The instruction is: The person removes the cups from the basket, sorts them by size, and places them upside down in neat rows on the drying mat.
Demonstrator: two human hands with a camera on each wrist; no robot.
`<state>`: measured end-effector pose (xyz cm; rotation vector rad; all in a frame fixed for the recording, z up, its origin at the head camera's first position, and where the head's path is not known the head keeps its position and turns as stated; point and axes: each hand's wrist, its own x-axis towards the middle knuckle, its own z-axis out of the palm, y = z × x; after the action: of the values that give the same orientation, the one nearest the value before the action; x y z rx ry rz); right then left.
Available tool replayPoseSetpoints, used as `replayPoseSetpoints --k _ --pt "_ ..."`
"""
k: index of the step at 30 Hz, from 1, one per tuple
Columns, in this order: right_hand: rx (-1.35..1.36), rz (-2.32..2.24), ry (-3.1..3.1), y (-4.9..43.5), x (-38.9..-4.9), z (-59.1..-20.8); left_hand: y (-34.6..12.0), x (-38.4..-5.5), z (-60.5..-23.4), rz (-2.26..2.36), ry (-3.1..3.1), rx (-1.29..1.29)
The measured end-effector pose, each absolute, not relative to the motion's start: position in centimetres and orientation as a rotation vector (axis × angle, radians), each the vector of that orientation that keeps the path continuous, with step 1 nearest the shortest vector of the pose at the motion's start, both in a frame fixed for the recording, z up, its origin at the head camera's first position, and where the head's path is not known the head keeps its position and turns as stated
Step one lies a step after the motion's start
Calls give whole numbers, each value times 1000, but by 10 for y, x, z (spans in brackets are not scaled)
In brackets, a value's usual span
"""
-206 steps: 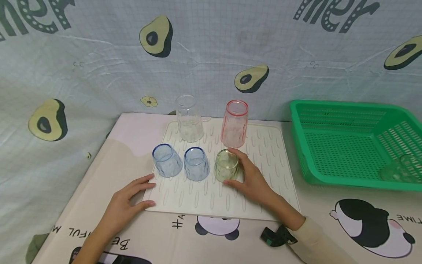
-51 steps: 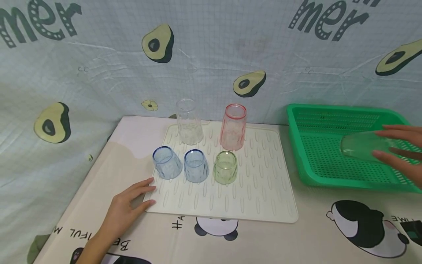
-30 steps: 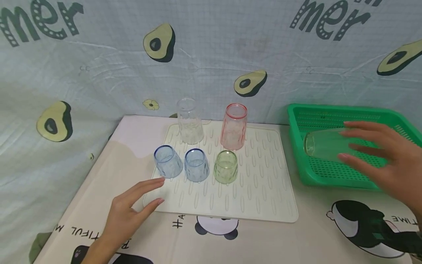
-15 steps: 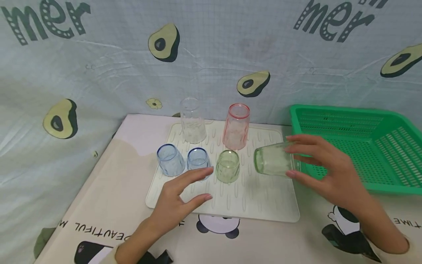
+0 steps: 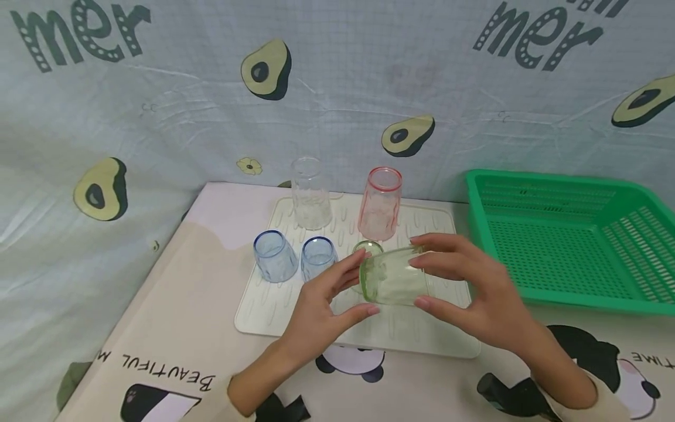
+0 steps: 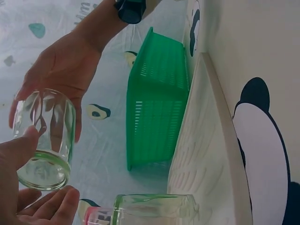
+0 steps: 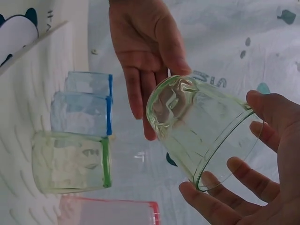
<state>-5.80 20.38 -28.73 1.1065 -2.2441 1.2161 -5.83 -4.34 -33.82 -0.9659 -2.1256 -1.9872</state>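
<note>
Over the drying mat, my right hand grips a pale green drinking glass near its rim, thumb below and fingers above. The glass lies on its side, with its thick base to the left. My left hand is at that base, palm turned to it, fingers and thumb apart and nearly straight. In the right wrist view the left thumb is right at the base edge. A smaller green glass stands on the mat behind, partly hidden by the held one in the head view.
Two blue glasses stand at the mat's left. At its back are a tall clear glass and a tall pink glass. A green plastic basket sits to the right, and a printed cloth hangs behind.
My right hand let go of the small green glass, then carried the larger one leftward out of the basket. My left hand left the mat's edge and moved right to its base.
</note>
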Motion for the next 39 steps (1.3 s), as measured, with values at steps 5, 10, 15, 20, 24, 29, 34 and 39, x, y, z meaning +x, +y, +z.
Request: replayPoseSetpoints --k 5,10,15,20,24,29,34,39 --pt "1169 1295 -2223 199 -59 -291 -40 -59 -340 -2081 -2050 -958" --pt "1209 1224 -2245 200 -62 -290 -43 -64 -338 -2053 -1965 -996" --pt "1272 1054 -2322 200 -63 -287 -45 -67 -328 -2069 -1888 -1062" --pt "1369 976 -2334 198 -65 -288 -40 -68 -317 -2036 -1851 -1111" --pt "1361 930 -2353 195 -64 -292 -34 -68 -312 -1975 -1838 -1136" --pt "1291 883 -2371 194 -63 -303 -27 -68 -313 -1950 -1846 -1157" --pt "1221 900 -2346 192 -62 -315 -24 -70 -316 -1972 -1851 -1179" --pt "1203 935 -2293 191 -63 -320 -26 -71 -315 -1938 -1906 -1191"
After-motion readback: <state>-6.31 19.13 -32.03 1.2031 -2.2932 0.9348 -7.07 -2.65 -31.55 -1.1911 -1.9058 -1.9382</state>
